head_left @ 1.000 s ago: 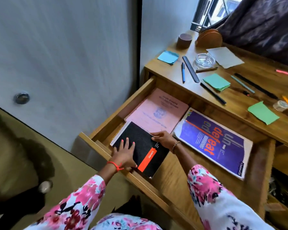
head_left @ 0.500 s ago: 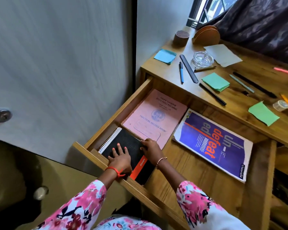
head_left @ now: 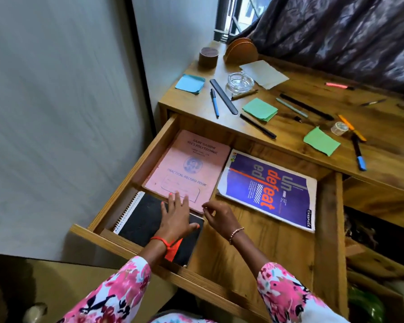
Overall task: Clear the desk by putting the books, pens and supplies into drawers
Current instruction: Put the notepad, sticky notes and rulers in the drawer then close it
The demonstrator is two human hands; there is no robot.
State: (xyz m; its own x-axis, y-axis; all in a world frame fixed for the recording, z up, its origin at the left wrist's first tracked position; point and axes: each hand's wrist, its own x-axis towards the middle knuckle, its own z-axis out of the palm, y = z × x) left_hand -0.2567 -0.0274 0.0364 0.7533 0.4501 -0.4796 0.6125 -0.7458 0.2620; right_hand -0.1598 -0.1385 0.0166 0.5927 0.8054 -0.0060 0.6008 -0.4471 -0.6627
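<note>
The open wooden drawer (head_left: 261, 252) holds three books. A black spiral notebook (head_left: 141, 219) lies flat at its front left, a pink record book (head_left: 191, 169) behind it, a purple book (head_left: 268, 187) to the right. My left hand (head_left: 176, 217) rests flat with straight fingers on the black notebook, fingertips reaching the pink book's edge. My right hand (head_left: 218, 217) hovers just right of the notebook with fingers loosely curled and holds nothing. Pens, among them a blue pen (head_left: 214, 102) and a black pen (head_left: 258, 125), lie on the desk top (head_left: 383, 164).
On the desk lie a blue sticky pad (head_left: 189, 83), green sticky pads (head_left: 259, 109), a green note (head_left: 321, 141), a dark ruler (head_left: 223, 96), a glass ashtray (head_left: 240, 81), a tape roll (head_left: 339, 128), white paper (head_left: 264, 73) and highlighters. A grey wall is at left, a curtain behind.
The black notebook slid fully down into the drawer's front left corner. My right hand let go of its edge and lifted off; my left hand stayed flat on it.
</note>
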